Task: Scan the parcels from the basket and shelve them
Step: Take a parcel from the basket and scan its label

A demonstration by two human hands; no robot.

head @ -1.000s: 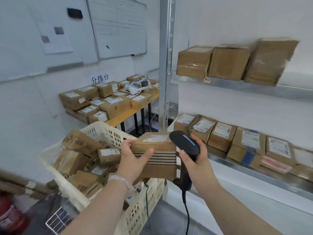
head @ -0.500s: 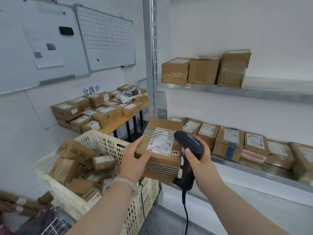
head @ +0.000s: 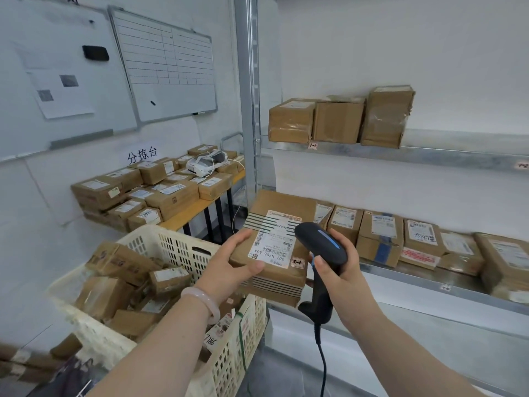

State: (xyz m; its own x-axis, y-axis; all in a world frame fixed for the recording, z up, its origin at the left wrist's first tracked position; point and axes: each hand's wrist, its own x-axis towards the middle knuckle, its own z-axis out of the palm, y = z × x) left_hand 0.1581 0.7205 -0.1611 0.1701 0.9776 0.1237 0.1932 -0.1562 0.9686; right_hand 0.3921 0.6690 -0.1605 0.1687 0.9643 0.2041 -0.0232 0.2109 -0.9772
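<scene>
The left hand [head: 229, 267] grips the parcel [head: 279, 207] just above the right corner of the basket [head: 177, 247], label [head: 272, 242] facing up. The right hand [head: 340, 270] is closed round the scanner [head: 320, 247], whose head is over the label. It is better to hold the parcel flat and keep the thumb off the barcode. The label reads "507 N705 A64". The small sticker [head: 297, 262] says, I think, "1-2".

Parcel [head: 280, 204]: label's right edge hidden behind scanner [head: 320, 245]; fine print too small to read. Scanner cable [head: 324, 373]: cut off at the bottom edge. Lower shelf [head: 415, 280]: last box [head: 503, 259] cropped by the right edge.
</scene>
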